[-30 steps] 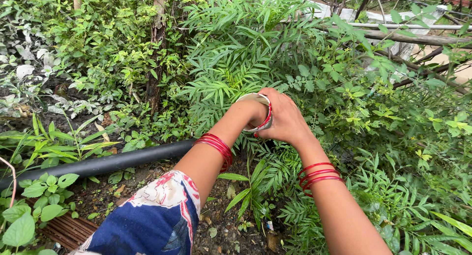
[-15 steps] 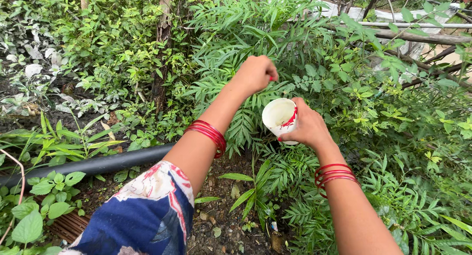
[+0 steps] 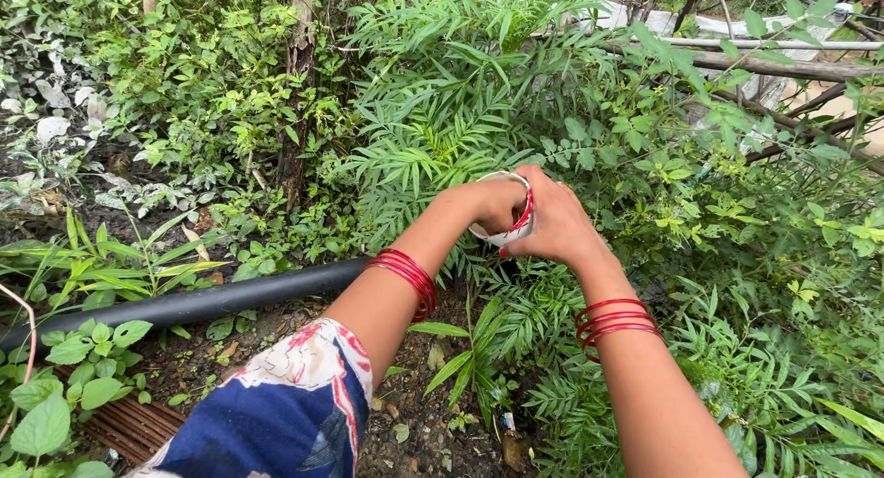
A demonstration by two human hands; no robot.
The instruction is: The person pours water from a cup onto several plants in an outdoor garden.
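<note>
My right hand grips a small white cup with red marks in front of a feathery-leaved green plant. The fingers of my left hand reach down into the cup's mouth, so its fingertips are hidden. Whether they hold anything I cannot see. Red bangles sit on both wrists, and a blue, white and red patterned sleeve covers my left upper arm.
A black pipe lies across the soil at the left, under my left arm. Dense bushes fill the right and back. Thin tree stems rise behind, and grey poles cross the upper right. Bare soil with dry leaves lies below.
My left hand, raised over the plant half a second ago, has come back down into the cup. The cup has tipped back to face away from me.
</note>
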